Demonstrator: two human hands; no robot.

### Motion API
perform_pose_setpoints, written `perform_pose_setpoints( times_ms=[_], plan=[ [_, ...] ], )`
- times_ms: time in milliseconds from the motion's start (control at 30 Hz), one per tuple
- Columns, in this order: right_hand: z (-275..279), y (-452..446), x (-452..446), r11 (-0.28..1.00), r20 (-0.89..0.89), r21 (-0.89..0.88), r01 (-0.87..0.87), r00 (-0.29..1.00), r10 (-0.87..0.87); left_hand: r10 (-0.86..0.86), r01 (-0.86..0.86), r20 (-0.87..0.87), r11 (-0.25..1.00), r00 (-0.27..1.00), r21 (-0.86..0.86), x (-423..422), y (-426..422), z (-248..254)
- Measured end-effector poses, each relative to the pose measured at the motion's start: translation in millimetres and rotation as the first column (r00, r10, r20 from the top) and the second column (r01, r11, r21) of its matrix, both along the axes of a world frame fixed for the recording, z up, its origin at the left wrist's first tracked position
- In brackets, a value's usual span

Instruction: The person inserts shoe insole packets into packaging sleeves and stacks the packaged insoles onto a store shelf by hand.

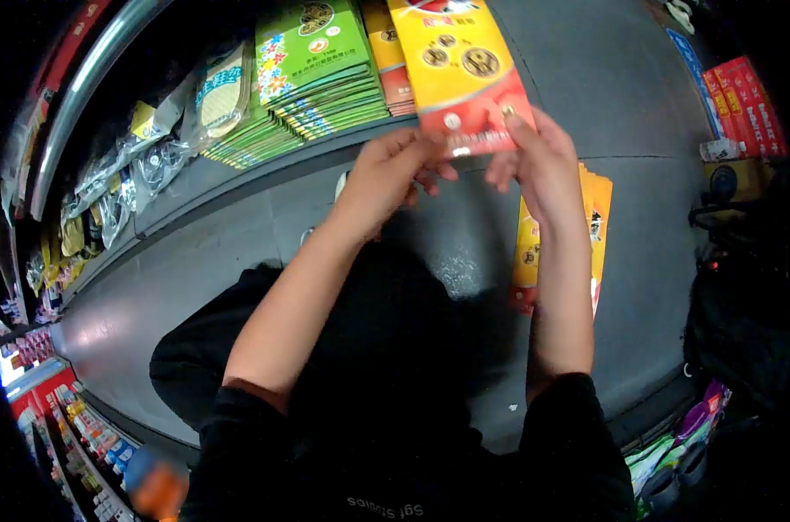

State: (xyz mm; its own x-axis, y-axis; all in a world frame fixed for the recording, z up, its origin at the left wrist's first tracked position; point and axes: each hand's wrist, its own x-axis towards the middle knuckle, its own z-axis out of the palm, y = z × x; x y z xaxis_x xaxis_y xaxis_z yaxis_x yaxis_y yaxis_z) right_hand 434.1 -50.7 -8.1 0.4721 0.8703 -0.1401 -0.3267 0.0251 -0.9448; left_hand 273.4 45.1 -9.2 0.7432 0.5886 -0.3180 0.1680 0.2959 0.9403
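A flat yellow-and-red packet (464,74) with round brown pictures is held upright in front of me by its lower red end. My left hand (401,165) pinches its lower left corner. At the lower right, my right hand (538,157) has its thumb on the front face and its other fingers behind or below. The packet overlaps the right end of a low shelf, where more yellow-and-red packets (388,52) stand beside a thick row of green packets (312,52). Under my right forearm, a loose pile of yellow packets (597,209) lies on the grey floor.
Left along the shelf (164,222) are clear-wrapped insoles (225,91) and other bagged goods (155,165). Red boxes (747,104) stand at the far right, above a dark bag-like shape. Shelves of small bottles (90,426) fill the lower left. My knees are in front of me.
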Motion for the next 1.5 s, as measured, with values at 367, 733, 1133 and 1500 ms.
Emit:
perform_pose_setpoints(
  times_ms=[367, 733, 1133, 1500],
  plan=[
    [-2.3, 65.1, 12.4, 0.992, 0.124, -0.03, -0.125, 0.984, 0.127, 0.278, -0.28, 0.037, 0.956, 0.96, 0.087, 6.8, 23.8, -11.8],
    [-21.4, 54.6, 22.3, 0.992, -0.012, 0.016, 0.127, 0.992, -0.126, 0.36, -0.366, 0.081, 0.928, 0.929, 0.071, 13.7, 24.1, -24.5],
    [-35.7, 62.3, 24.5, 0.985, 0.187, 0.023, 0.174, 0.967, -0.175, 0.368, -0.363, -0.001, 0.919, 0.93, 0.15, 14.2, 28.4, -33.3],
    [-40.3, 60.2, 20.0, 0.977, 0.253, 0.009, 0.214, 0.945, -0.209, 0.381, -0.381, -0.013, 0.925, 0.924, -0.003, 10.5, 26.3, -28.5]
  ],
)
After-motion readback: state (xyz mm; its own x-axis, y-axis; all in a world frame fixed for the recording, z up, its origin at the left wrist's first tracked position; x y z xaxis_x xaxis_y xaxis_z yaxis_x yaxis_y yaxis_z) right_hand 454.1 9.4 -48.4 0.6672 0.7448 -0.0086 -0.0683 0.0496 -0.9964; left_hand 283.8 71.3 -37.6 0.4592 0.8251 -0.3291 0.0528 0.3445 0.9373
